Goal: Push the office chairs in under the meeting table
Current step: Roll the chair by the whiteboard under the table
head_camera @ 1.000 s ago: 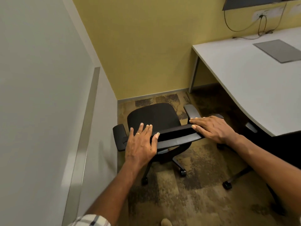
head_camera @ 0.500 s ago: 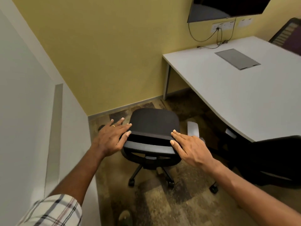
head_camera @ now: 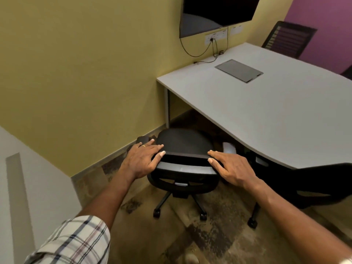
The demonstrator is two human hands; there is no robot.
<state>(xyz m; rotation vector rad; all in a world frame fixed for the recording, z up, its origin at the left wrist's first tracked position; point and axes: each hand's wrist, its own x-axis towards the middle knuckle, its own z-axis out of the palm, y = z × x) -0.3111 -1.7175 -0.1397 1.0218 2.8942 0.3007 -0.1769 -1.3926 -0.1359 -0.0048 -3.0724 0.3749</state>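
A black office chair [head_camera: 182, 141] on castors stands on the carpet near the corner of the grey meeting table [head_camera: 266, 115]; its seat faces the table edge and lies mostly outside it. My left hand [head_camera: 142, 161] lies flat on the left end of the chair's backrest [head_camera: 186, 166], fingers stretched out and reaching toward the left armrest. My right hand [head_camera: 232, 170] lies flat on the backrest's right end, fingers also straight. Neither hand curls around the backrest.
A second black chair [head_camera: 314, 183] stands at the right, its back near my right forearm. Another chair [head_camera: 289, 40] is behind the table's far side. A yellow wall with a screen [head_camera: 215, 14] and cables is ahead, a white partition [head_camera: 28, 187] at the left.
The chair has turned and rolled toward the table corner. Both hands stayed on the backrest, now nearer its two ends. The view has swung right, showing more of the table.
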